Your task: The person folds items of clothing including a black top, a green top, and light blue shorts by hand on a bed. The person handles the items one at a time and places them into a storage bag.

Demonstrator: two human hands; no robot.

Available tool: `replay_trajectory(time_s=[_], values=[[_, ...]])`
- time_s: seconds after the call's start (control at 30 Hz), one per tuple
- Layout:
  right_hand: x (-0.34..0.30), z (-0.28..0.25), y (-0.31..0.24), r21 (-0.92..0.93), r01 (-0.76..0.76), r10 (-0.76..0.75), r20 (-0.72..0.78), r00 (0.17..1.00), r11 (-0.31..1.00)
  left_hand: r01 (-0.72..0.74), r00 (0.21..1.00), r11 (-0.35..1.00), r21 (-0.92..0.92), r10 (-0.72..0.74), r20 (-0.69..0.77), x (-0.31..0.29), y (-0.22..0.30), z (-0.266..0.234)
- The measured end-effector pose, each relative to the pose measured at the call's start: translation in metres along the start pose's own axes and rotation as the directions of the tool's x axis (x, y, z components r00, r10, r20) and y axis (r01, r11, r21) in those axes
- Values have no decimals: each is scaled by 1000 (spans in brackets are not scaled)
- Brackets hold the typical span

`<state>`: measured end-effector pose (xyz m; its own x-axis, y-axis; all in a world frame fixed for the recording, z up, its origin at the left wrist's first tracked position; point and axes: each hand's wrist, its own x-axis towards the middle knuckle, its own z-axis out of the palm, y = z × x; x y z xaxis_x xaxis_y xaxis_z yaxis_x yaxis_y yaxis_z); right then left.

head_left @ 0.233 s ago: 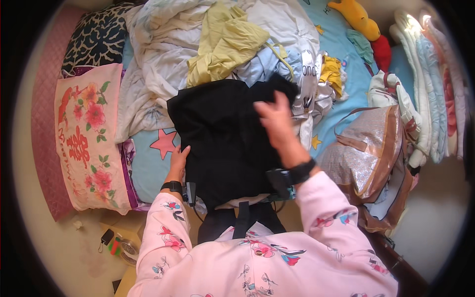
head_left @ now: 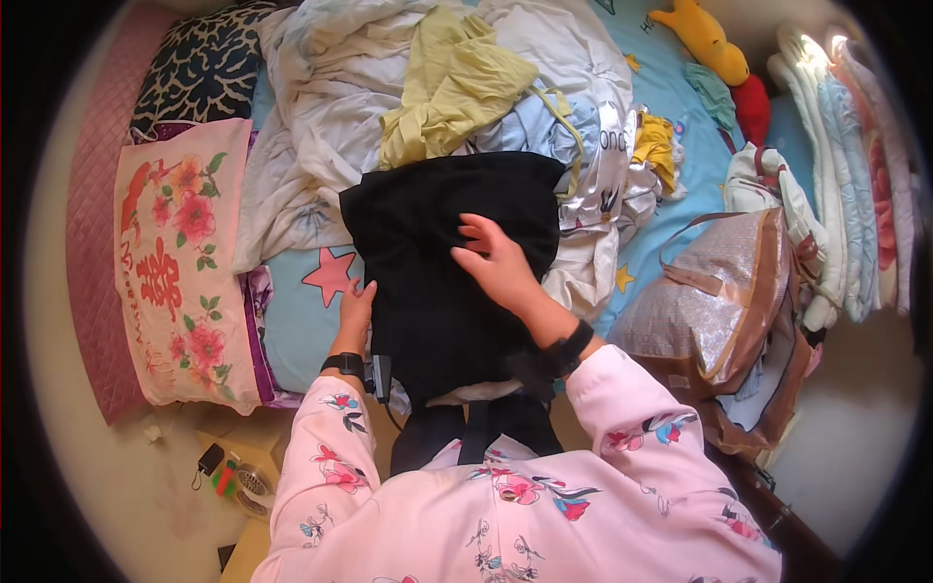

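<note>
A black garment (head_left: 452, 330) lies spread in a roughly square shape at the near edge of the bed; its exact kind does not show. Beside its left edge rests my left hand (head_left: 358, 309), fingertips pointing away from me with a gap between them. My right hand (head_left: 496, 264) is over the middle of the black cloth, fingers apart and holding nothing. Whether its fingertips touch the fabric I cannot tell. Just beyond the garment is a crumpled yellow-green garment (head_left: 447, 83), on top of a heap of white cloth (head_left: 321, 97).
Left stand a pink floral pillow (head_left: 185, 272) and a dark patterned pillow (head_left: 199, 73). A brown and silver bag (head_left: 714, 311) sits open at right, near folded quilts (head_left: 836, 185). A yellow plush toy (head_left: 705, 44) lies at the far right on the blue star-printed sheet (head_left: 301, 325).
My right hand has swept left and nearer, from the garment's upper right corner to its middle. The raised dark fold there now lies flat. My left hand stays by the left edge.
</note>
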<state>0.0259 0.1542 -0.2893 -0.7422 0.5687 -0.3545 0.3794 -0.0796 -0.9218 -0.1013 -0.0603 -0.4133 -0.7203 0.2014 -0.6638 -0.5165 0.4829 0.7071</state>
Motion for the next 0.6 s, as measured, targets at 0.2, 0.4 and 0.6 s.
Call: replay_trajectory(time_s=[0.2,0.4,0.6], values=[[-84,-85,165,-221,-327,289,-186,939,919,-384,902,855,348,429,-57,-9,27,30],[-144,-82,190,-121,-580,590,76,804,805,-99,892,974,202,-3,451,-43,63,93],[-172,-56,166,-545,-378,330,-189,925,749,100,863,932,348,-255,436,-65,58,137]])
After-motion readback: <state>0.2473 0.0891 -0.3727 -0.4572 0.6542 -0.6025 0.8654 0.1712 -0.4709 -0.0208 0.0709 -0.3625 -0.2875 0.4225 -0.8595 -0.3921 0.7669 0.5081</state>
